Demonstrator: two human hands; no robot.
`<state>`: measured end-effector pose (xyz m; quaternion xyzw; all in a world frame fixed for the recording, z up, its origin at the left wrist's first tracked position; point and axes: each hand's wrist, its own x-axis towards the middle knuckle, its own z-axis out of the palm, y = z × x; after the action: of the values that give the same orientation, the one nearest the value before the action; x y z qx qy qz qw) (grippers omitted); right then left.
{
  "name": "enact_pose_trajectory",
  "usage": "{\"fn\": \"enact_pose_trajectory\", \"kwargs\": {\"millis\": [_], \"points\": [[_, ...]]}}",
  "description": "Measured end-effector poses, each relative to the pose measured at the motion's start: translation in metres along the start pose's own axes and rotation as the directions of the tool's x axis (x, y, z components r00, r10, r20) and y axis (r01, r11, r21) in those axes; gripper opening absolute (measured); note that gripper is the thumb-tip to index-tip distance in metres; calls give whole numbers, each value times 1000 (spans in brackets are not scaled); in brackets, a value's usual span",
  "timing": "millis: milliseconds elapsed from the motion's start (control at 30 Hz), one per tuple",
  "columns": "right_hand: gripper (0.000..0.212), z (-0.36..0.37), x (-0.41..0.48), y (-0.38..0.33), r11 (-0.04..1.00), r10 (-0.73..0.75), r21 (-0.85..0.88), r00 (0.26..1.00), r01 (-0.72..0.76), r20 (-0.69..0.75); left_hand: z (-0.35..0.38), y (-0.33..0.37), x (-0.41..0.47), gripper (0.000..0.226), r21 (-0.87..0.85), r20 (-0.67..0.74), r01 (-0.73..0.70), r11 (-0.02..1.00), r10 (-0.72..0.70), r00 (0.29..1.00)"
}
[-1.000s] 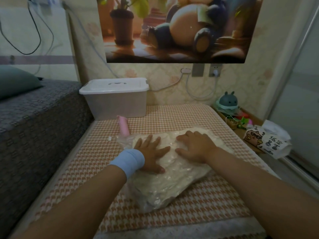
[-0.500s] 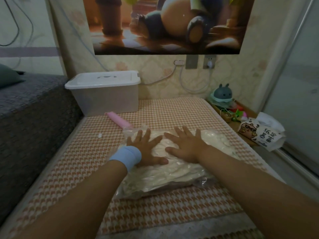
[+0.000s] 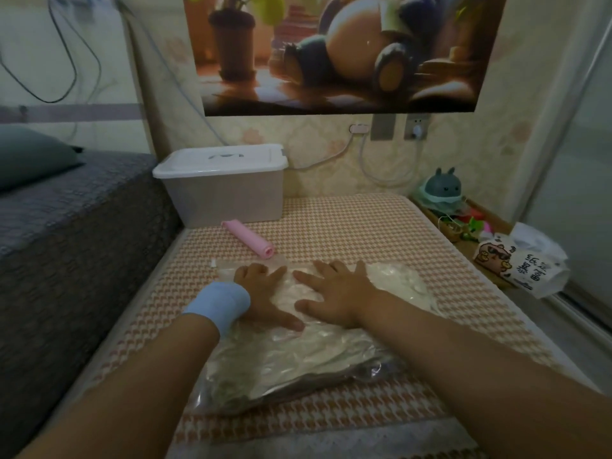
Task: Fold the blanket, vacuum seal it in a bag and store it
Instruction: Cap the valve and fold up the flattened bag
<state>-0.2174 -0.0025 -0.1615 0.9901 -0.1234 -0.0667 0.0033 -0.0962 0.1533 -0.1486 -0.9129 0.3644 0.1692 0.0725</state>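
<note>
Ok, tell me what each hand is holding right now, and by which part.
Nothing is gripped. The left hand and right hand lie flat, fingers spread, pressing down on the top of the clear bag with the blanket inside.

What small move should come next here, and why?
Probably slide both flat palms toward the far, open end to push air out. The left hand and right hand lie flat on the clear plastic bag holding the white folded blanket, which looks puffy; the lidded grey storage box waits closed.
</note>
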Motion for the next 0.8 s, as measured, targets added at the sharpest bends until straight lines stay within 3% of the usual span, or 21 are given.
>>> {"fn": "enact_pose_trajectory", "kwargs": {"millis": [100, 267, 333, 400, 467, 567, 633, 733, 800], "points": [[76, 4, 6, -14, 1000, -8, -15, 1000, 8, -9, 20, -19, -8, 130, -112, -1, 27, 993, -27, 1000], [75, -8, 3, -20, 1000, -6, -30, 999, 7, 41, 12, -27, -7, 124, -119, 47, -20, 993, 26, 999], [74, -21, 8, -22, 999, 23, 27, 995, -26, 93, -2, -28, -6, 104, -171, 67, -62, 983, 75, 995], [67, -41, 24, -32, 995, 71, 65, 990, -79, 119, -22, -40, 2, 82, -446, 38, -63, 893, 89, 995], [56, -60, 48, -44, 992, 97, 78, 994, -100, 43, -40, -62, 13, 62, -542, -133, -90, 836, 21, 991], [42, -74, 94, -62, 996, 26, 85, 991, -15, -130, -52, -98, 39, 38, -474, -342, -73, 878, -108, 933], [44, -71, 128, -69, 990, -27, 138, 994, 42, -109, -49, -117, 59, 38, -481, -373, -48, 875, -155, 915], [52, -58, 179, -77, 987, -63, 148, 998, 67, -30, -34, -137, 93, 46, -454, -252, 48, 890, -180, 951], [53, -49, 205, -79, 988, -54, 141, 998, 56, -20, -27, -146, 112, 46, -424, -184, 30, 905, -119, 976]]}}
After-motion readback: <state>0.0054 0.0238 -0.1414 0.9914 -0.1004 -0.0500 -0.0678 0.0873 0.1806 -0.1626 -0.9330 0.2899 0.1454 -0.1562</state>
